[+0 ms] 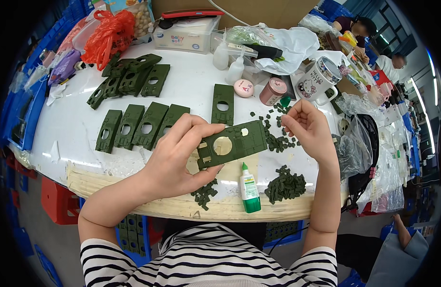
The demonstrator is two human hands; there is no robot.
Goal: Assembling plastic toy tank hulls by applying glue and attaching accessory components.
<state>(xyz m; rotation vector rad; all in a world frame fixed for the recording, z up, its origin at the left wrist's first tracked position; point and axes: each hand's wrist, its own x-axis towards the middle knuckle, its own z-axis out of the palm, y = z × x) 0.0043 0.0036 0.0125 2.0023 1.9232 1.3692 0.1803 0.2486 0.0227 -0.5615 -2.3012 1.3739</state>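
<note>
My left hand (175, 155) grips a dark green plastic model tank hull (249, 142) by its left end, thumb below and fingers above, tilted over the table. The hull has a round hole and smaller openings. My right hand (306, 128) is raised to the right of the hull, thumb and fingertips closed together; whatever they pinch is too small to make out. Beneath it lie scattered small green parts (278, 142). Closer to me are a heap of green pieces (286, 185), a smaller heap (204, 195) partly under my left hand, and a green-and-white glue bottle (249, 192).
More green hulls (146, 125) lie in a row at left, with a stack (134, 79) behind and a single hull (222, 107) ahead. A white mug (318, 81), pink tin (273, 92), squeeze bottles (236, 71) and red bag (108, 38) stand farther back. Other people sit at far right.
</note>
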